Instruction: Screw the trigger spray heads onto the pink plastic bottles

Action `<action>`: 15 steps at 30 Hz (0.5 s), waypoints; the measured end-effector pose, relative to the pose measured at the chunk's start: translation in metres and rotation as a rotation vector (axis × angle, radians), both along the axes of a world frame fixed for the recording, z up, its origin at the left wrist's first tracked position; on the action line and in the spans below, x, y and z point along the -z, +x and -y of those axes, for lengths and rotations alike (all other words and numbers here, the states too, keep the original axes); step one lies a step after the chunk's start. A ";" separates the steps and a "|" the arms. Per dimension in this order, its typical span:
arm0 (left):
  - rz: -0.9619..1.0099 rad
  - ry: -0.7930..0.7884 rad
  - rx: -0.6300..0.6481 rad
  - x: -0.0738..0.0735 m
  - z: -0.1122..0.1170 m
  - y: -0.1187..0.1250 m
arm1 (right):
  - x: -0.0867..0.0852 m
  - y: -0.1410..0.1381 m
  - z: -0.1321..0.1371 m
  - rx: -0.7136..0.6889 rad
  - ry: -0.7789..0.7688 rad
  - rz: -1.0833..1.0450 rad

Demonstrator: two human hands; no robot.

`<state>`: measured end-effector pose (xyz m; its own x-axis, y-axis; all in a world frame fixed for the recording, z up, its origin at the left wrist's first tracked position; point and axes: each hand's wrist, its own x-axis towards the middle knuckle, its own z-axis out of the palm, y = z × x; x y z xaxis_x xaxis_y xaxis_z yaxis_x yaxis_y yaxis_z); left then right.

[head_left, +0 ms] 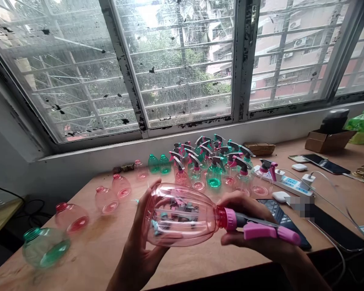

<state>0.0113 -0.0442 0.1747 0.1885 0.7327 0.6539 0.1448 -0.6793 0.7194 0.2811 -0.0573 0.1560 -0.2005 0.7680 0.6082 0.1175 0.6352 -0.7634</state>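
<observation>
A clear pink spray bottle [182,234] lies sideways in the air above the table, its base toward the left. My left hand [142,238] is wrapped round the base end. At the neck, my right hand [245,206] grips around the pink collar of the spray head [261,228], which has a grey body with a pink trigger and nozzle. The head sits at the bottle's mouth; how tightly it is screwed cannot be seen. Through the bottle's wall, several loose grey, pink and teal spray heads [182,212] show on the table behind it.
Several headless pink and green bottles [47,248] stand along the table's left side. Finished-looking spray bottles [214,176] crowd together near the window. Phones [336,226], a power strip [294,186], white cables and a cardboard box [329,140] occupy the right.
</observation>
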 end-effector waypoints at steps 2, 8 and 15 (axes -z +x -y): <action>0.005 0.036 0.031 0.002 0.000 -0.001 | -0.002 0.000 0.001 -0.045 -0.025 -0.021; -0.081 0.047 0.088 0.004 -0.004 -0.001 | -0.002 -0.003 0.003 -0.015 -0.047 -0.028; 0.006 -0.076 0.050 0.000 0.000 -0.001 | -0.001 0.000 0.001 0.041 0.018 0.027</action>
<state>0.0101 -0.0439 0.1746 0.2224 0.7703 0.5977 0.1078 -0.6287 0.7701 0.2815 -0.0584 0.1575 -0.1859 0.7649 0.6167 0.1637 0.6430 -0.7482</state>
